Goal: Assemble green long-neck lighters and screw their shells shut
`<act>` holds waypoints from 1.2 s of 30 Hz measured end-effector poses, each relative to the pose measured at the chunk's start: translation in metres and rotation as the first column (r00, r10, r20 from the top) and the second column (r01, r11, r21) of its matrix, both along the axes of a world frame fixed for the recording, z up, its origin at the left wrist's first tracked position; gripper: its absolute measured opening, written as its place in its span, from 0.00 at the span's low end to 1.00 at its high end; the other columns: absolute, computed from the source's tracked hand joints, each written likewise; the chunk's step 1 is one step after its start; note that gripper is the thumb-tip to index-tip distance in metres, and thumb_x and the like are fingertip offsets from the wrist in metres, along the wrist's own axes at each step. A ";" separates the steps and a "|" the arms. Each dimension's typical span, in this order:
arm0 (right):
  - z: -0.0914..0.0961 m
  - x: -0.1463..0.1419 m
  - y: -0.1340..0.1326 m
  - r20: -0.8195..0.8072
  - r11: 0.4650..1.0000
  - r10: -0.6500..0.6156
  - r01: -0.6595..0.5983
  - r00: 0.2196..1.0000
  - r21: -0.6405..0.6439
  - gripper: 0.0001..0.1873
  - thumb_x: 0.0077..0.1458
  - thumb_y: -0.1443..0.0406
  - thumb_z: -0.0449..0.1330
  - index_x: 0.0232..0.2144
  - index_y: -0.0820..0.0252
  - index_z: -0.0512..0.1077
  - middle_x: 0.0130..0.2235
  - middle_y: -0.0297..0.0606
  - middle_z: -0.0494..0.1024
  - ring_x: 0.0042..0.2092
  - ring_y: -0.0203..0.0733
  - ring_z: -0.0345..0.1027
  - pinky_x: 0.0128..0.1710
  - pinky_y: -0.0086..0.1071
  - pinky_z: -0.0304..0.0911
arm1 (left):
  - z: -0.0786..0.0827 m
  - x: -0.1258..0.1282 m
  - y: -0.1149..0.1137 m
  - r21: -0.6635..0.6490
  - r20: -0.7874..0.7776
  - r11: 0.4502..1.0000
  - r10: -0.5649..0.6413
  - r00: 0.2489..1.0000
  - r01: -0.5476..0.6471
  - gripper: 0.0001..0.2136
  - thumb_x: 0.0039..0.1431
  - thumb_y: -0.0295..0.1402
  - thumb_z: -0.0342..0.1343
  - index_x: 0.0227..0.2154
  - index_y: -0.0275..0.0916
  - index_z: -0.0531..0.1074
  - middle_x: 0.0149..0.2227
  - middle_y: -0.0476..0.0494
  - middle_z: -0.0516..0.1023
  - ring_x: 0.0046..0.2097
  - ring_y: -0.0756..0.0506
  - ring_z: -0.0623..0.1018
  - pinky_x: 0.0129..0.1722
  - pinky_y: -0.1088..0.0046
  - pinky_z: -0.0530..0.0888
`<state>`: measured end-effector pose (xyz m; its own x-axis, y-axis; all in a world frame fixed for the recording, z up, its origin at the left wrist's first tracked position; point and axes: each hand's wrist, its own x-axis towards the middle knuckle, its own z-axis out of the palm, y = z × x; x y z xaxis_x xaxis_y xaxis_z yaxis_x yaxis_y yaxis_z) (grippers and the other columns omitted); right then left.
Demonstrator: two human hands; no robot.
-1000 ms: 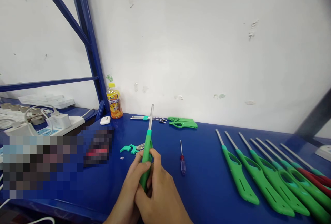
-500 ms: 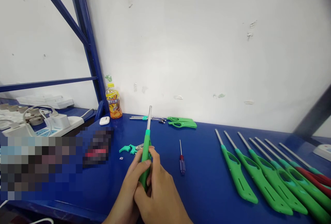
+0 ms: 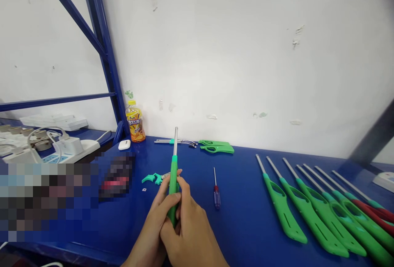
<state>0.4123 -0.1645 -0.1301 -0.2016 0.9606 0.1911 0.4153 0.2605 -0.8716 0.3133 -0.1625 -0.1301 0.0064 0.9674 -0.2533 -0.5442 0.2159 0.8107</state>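
Observation:
Both my hands are wrapped round a green long-nosed gas lighter, its metal tube pointing up and away from me. My left hand grips it from the left, thumb lying across the handle. From the right, my right hand closes on the same handle; the lower end is hidden between the palms. Just behind the hands lie turquoise trigger pieces and a small white bit. A screwdriver with a clear purple-red handle rests to the right.
At right, several assembled lighters lie in a slanted row, some red. Along the wall are green handle shells and metal tubes with wires. A drink bottle, a white case and a power strip stand left.
The lighter's tube has swung slightly left and stands more upright. Both hands keep their grip, with little other movement.

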 end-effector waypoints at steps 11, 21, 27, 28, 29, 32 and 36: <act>-0.004 -0.001 0.000 -0.001 0.999 -0.011 0.011 1.000 0.033 0.42 0.56 0.71 0.58 0.72 0.57 0.59 0.60 0.46 0.80 0.59 0.56 0.76 0.54 0.44 0.71 | 0.002 0.001 0.000 0.002 -0.015 1.000 0.024 1.000 -0.024 0.37 0.55 0.37 0.70 0.68 0.53 0.67 0.28 0.56 0.70 0.28 0.50 0.73 0.30 0.78 0.71; -0.011 -0.003 0.003 0.045 0.995 -0.028 0.024 0.999 0.096 0.41 0.56 0.70 0.59 0.71 0.55 0.60 0.50 0.43 0.83 0.48 0.51 0.80 0.44 0.35 0.72 | 0.002 -0.001 -0.001 0.000 -0.010 1.000 -0.005 1.000 0.005 0.38 0.55 0.37 0.69 0.69 0.49 0.67 0.25 0.57 0.68 0.24 0.52 0.69 0.27 0.78 0.68; -0.010 -0.003 0.001 0.051 0.998 -0.015 0.011 0.999 0.067 0.42 0.55 0.71 0.58 0.72 0.56 0.58 0.51 0.44 0.82 0.43 0.49 0.81 0.38 0.34 0.70 | 0.001 -0.001 -0.002 -0.020 -0.010 1.000 -0.007 1.000 0.006 0.37 0.55 0.37 0.68 0.69 0.49 0.66 0.23 0.58 0.67 0.23 0.52 0.69 0.26 0.78 0.67; -0.008 -0.003 0.001 0.050 0.998 -0.012 0.009 0.999 0.056 0.42 0.55 0.71 0.57 0.72 0.56 0.58 0.51 0.44 0.82 0.44 0.50 0.80 0.38 0.35 0.70 | 0.001 -0.001 -0.002 -0.021 -0.007 1.000 -0.007 1.000 0.007 0.37 0.55 0.37 0.68 0.69 0.49 0.66 0.23 0.58 0.67 0.23 0.52 0.69 0.25 0.78 0.67; -0.007 -0.003 0.001 0.046 0.999 -0.011 0.009 0.999 0.050 0.43 0.54 0.71 0.57 0.72 0.56 0.58 0.52 0.44 0.82 0.45 0.51 0.80 0.40 0.36 0.70 | 0.001 -0.001 -0.002 -0.022 -0.004 1.000 -0.008 1.000 0.008 0.37 0.55 0.37 0.68 0.69 0.49 0.66 0.23 0.58 0.67 0.23 0.52 0.69 0.25 0.78 0.67; -0.005 -0.003 0.000 0.035 0.998 -0.023 0.021 0.999 0.060 0.43 0.54 0.71 0.58 0.71 0.56 0.59 0.52 0.44 0.82 0.47 0.52 0.80 0.43 0.38 0.71 | 0.000 -0.001 -0.002 -0.031 0.010 1.000 0.005 1.000 -0.004 0.37 0.54 0.37 0.69 0.68 0.49 0.68 0.23 0.59 0.67 0.22 0.53 0.68 0.25 0.79 0.67; -0.006 -0.003 0.000 0.048 0.997 -0.023 0.019 0.999 0.070 0.41 0.55 0.71 0.58 0.71 0.56 0.60 0.52 0.45 0.82 0.48 0.51 0.80 0.46 0.38 0.71 | 0.001 0.000 -0.002 -0.050 0.011 0.998 0.026 1.000 -0.026 0.37 0.53 0.37 0.70 0.67 0.49 0.69 0.23 0.58 0.69 0.23 0.53 0.69 0.25 0.79 0.68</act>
<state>0.4097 -0.1642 -0.1359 -0.1923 0.9494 0.2482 0.4625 0.3107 -0.8304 0.3136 -0.1647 -0.1289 -0.0153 0.9533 -0.3016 -0.5591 0.2419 0.7930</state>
